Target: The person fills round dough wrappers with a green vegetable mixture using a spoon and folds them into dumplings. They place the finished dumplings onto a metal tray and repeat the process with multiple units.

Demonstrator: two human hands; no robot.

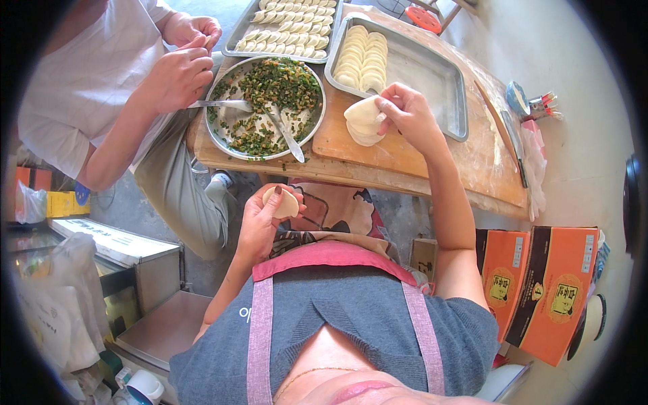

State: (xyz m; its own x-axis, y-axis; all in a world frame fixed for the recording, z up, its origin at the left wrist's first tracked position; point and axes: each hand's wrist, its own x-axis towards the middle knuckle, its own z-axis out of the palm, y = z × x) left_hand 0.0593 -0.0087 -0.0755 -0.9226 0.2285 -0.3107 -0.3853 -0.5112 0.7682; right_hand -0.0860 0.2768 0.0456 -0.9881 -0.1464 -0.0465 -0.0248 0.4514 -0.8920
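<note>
In my left hand (257,218), held low in front of my apron, lies a round dough wrapper (286,204), with my thumb across it. My right hand (412,119) pinches the edge of another wrapper (363,110), partly lifted over a small stack of wrappers (365,138) on the wooden board (331,144). Left of the stack is a round metal bowl (323,109) of chopped green filling (276,83) with two metal utensils in it. Beyond my right hand, a metal tray (428,76) has two rows of dumplings (354,61) along its left side.
A co-worker's hands (185,66) work at the left, beside the bowl. A second tray (230,44), filled with rows of dumplings, stands at the back. A wooden rolling pin (492,112) and a knife (515,144) lie at the right. Orange cartons (552,288) stand below.
</note>
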